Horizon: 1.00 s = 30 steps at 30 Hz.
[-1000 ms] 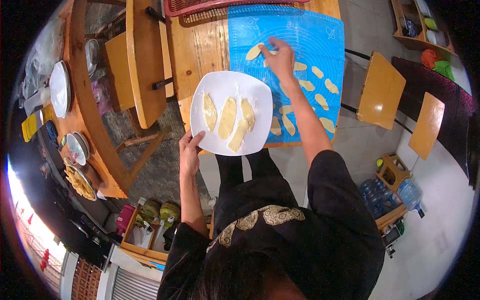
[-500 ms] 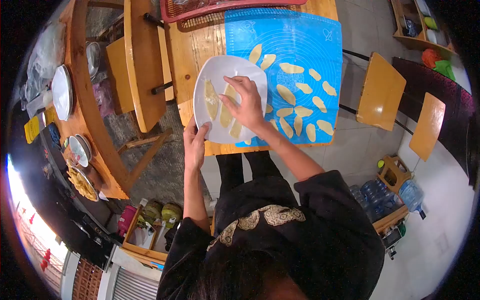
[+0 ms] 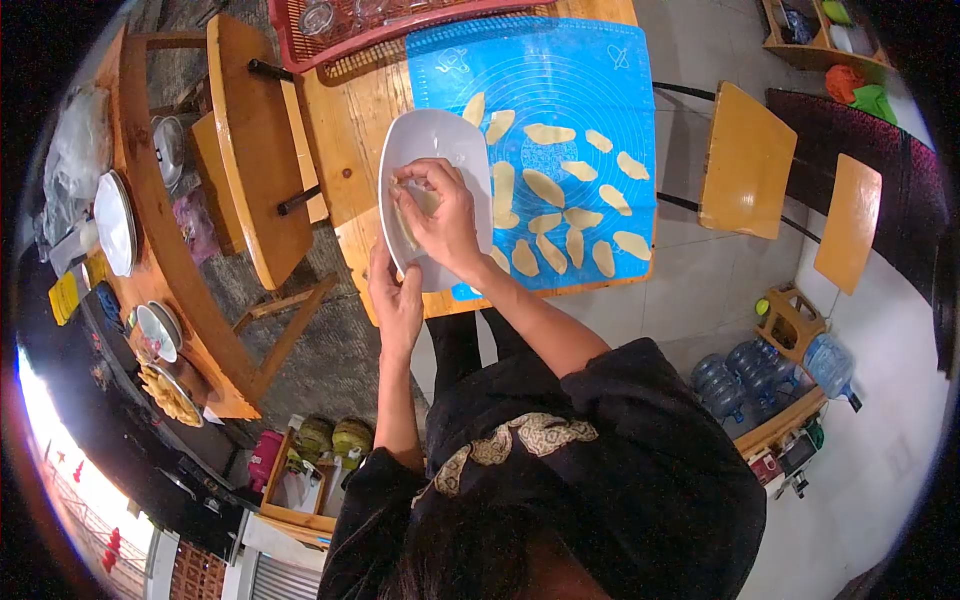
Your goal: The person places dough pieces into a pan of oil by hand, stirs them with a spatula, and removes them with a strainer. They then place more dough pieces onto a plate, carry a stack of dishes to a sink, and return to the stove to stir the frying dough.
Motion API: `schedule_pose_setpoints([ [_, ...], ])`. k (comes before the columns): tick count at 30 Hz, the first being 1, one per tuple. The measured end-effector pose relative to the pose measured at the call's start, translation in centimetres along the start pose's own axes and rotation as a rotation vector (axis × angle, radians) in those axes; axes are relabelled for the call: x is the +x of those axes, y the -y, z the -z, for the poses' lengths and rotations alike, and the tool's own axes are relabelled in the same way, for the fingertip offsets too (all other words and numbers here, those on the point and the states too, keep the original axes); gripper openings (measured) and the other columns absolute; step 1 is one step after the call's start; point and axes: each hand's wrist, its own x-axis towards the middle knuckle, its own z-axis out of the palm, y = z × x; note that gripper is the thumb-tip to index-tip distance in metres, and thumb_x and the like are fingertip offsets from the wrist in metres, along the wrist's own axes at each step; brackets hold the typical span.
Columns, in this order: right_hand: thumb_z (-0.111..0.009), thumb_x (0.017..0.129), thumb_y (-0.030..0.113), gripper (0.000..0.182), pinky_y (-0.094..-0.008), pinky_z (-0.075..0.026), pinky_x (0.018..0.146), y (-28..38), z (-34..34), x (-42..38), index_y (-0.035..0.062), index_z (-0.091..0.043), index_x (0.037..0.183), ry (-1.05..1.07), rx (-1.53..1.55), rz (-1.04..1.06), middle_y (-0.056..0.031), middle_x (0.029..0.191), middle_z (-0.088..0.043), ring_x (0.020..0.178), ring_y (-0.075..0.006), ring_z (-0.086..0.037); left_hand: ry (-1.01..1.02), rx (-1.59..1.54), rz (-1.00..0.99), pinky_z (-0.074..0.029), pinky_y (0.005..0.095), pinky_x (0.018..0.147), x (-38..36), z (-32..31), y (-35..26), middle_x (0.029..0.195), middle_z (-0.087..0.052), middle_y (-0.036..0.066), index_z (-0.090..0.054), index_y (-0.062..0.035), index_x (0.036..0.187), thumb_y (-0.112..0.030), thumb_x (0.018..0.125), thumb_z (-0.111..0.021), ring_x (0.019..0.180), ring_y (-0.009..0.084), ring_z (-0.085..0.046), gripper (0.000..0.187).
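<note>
A white plate (image 3: 462, 135) is tilted over the left part of the blue mat (image 3: 530, 60). My left hand (image 3: 397, 300) grips its near edge, thumb on the rim. Over the plate, my right hand (image 3: 440, 215) has its fingers closed on a pale dough piece (image 3: 408, 228), partly hidden by the hand. Several flat, pale dough pieces (image 3: 543, 187) lie spread on the mat, some close to the plate's right edge.
A red basket (image 3: 330, 45) with glass items stands at the wooden table's (image 3: 345, 130) far edge. Chairs (image 3: 745, 160) flank the table on both sides. A second table (image 3: 190, 290) at left bears plates (image 3: 115, 222) and plastic bags. Water bottles (image 3: 755, 365) stand at lower right.
The plate has become more tilted. My right hand has moved left and down, and its fingers have closed on dough. The whole view has shifted slightly.
</note>
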Motion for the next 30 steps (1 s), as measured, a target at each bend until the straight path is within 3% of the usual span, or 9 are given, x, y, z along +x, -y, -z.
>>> schedule_pose_setpoints([
  [3,-0.068,0.076,0.009,0.021,-0.0369,-0.046,0.078,0.4,0.7,0.3,0.0032,-0.060,0.094,0.088,0.050,-0.083,-0.0080,0.086,-0.061,0.084,-0.0264,-0.058,0.005,-0.070,0.069,-0.035,0.0263,0.094,-0.1,0.1,-1.2,0.125,-0.048,0.010,-0.037,0.0035,0.134,0.004,0.078,-0.042,0.111,0.0151,-0.047,0.056],
  [9,-0.066,0.078,0.005,0.021,-0.0295,-0.049,0.072,-0.5,1.9,0.9,0.0038,-0.060,0.098,0.265,-0.097,0.117,-0.0081,0.087,-0.063,0.080,-0.0188,-0.060,0.011,-0.193,0.203,-0.036,0.0263,0.095,-0.6,0.8,-2.4,0.124,-0.050,0.009,-0.037,0.0031,0.135,0.001,0.080,-0.043,0.110,0.0151,-0.048,0.055],
  [15,-0.059,0.086,0.012,0.016,-0.0268,-0.048,0.064,-0.4,3.3,1.3,0.0016,-0.058,0.098,0.249,0.207,-0.098,-0.0069,0.083,-0.064,0.073,-0.0126,-0.062,-0.058,-0.258,0.257,-0.038,0.0276,0.094,-0.7,2.0,-1.8,0.121,-0.052,0.009,-0.040,0.0034,0.132,-0.003,0.081,-0.048,0.108,0.0151,-0.050,0.052],
  [17,-0.055,0.090,0.010,0.018,-0.0225,-0.048,0.070,-1.3,5.0,2.9,0.0015,-0.056,0.106,0.230,0.230,-0.218,-0.0009,0.089,-0.062,0.080,-0.0065,-0.057,-0.114,-0.256,0.262,-0.038,0.0282,0.094,-0.9,2.7,-1.1,0.121,-0.052,0.009,-0.040,0.0033,0.132,-0.003,0.081,-0.049,0.108,0.0157,-0.051,0.052],
  [21,-0.053,0.091,0.009,0.022,-0.0209,-0.048,0.065,-5.1,8.2,8.2,-0.0005,-0.056,0.111,0.010,0.217,-0.169,-0.0039,0.089,-0.062,0.075,-0.0076,-0.058,-0.222,-0.383,0.280,-0.039,0.0297,0.094,-1.0,4.0,-0.4,0.121,-0.053,0.009,-0.041,0.0020,0.131,-0.001,0.078,-0.049,0.108,0.0168,-0.052,0.054],
  [23,-0.055,0.089,0.011,0.021,-0.0303,-0.048,0.063,-7.1,9.4,10.7,0.0032,-0.059,0.107,-0.075,0.161,-0.124,-0.0037,0.079,-0.063,0.068,-0.0131,-0.059,-0.271,-0.402,0.324,-0.039,0.0292,0.094,-1.1,4.5,-0.2,0.121,-0.053,0.009,-0.041,0.0012,0.131,-0.001,0.077,-0.049,0.108,0.0162,-0.052,0.055],
  [26,-0.061,0.083,0.009,0.023,-0.0358,-0.048,0.070,-11.2,12.1,12.3,0.0033,-0.060,0.106,-0.293,-0.357,-0.099,-0.0095,0.085,-0.063,0.076,-0.0221,-0.060,-0.277,-0.430,0.330,-0.040,0.0285,0.092,-1.1,4.8,0.2,0.119,-0.054,0.009,-0.042,0.0003,0.131,-0.001,0.076,-0.048,0.106,0.0155,-0.052,0.055],
  [29,-0.065,0.078,0.010,0.025,-0.0379,-0.046,0.078,-7.8,11.9,10.6,0.0047,-0.061,0.103,-0.391,-0.764,0.224,-0.0138,0.096,-0.061,0.088,-0.0275,-0.058,-0.252,-0.398,0.317,-0.040,0.0279,0.091,-1.0,4.7,0.1,0.117,-0.055,0.008,-0.043,0.0003,0.130,-0.001,0.075,-0.048,0.104,0.0153,-0.053,0.055],
  [30,-0.066,0.077,0.010,0.026,-0.0376,-0.045,0.081,-6.7,11.0,9.4,0.0053,-0.061,0.102,-0.205,-0.539,0.158,-0.0131,0.100,-0.060,0.093,-0.0278,-0.057,-0.241,-0.379,0.321,-0.040,0.0277,0.091,-1.0,4.5,0.1,0.117,-0.055,0.008,-0.043,0.0005,0.130,-0.002,0.075,-0.047,0.103,0.0153,-0.053,0.055],
])
